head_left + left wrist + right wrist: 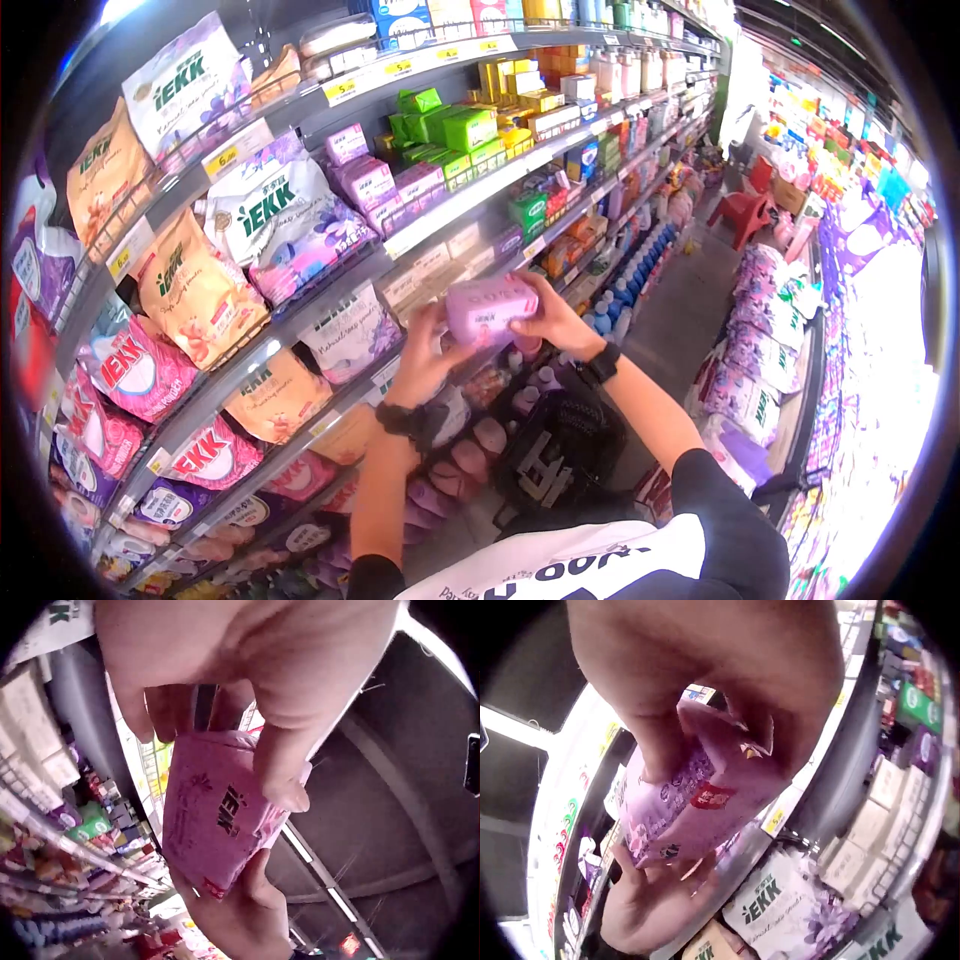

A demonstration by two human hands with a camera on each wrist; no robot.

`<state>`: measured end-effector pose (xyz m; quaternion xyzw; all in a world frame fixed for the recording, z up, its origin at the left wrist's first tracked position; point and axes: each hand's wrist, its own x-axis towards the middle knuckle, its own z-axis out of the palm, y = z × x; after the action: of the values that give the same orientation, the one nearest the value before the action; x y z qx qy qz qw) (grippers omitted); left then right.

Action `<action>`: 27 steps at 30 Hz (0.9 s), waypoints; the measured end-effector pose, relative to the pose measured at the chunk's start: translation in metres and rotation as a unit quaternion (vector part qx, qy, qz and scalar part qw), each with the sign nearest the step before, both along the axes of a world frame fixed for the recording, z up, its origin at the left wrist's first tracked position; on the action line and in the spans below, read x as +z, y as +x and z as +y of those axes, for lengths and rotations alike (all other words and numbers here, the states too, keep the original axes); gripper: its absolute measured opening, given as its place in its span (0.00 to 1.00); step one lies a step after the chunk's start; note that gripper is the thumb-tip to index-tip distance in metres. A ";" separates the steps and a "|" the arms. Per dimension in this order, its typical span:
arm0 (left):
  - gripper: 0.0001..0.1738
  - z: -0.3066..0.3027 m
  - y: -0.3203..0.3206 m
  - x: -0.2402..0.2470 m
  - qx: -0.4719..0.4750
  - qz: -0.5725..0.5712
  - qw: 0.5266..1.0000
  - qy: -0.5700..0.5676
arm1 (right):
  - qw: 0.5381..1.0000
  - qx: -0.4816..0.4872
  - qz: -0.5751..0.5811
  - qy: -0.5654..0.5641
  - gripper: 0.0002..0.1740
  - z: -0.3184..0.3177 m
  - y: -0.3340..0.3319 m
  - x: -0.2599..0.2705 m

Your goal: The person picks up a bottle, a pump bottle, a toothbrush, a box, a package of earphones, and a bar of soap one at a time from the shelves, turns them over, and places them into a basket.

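Note:
A purple plastic-wrapped soap pack [492, 308] with an IEKK logo is held up in front of the shelves between both hands. My left hand [425, 355] grips one end; in the left wrist view its thumb lies across the printed face of the pack [214, 802], with the fingers behind. At the opposite end my right hand [555, 322] holds on, its thumb on the side of the pack [705, 799] in the right wrist view and its fingers wrapped around the far end. A small red label shows on the wrapper.
Shelves on the left carry IEKK bags [275, 210], purple boxes [365, 180] and green packs [465, 128]. Below the hands stands a black basket [560, 450]. The aisle floor [665, 310] runs ahead, with a red chair [742, 218] and stacked purple bags [750, 345] along its right.

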<state>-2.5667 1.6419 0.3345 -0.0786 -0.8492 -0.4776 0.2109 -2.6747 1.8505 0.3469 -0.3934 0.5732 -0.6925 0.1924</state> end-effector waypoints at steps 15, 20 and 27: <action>0.22 0.007 -0.144 0.119 0.381 0.201 0.873 -0.230 | 0.924 -0.092 0.366 -0.060 0.28 -0.180 -0.219 0.095; 0.18 0.022 -0.090 0.072 0.377 0.082 0.877 -0.286 | 0.946 -0.064 0.318 0.000 0.30 -0.209 -0.238 0.085; 0.16 0.035 -0.056 -0.005 0.367 0.029 0.895 -0.252 | 0.932 -0.086 0.352 -0.029 0.45 -0.209 -0.240 0.085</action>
<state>-2.6232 1.6773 0.3299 0.1746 -0.9031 -0.1332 0.3691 -2.9151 1.6417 0.4323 -0.5662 0.6155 -0.5401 -0.0939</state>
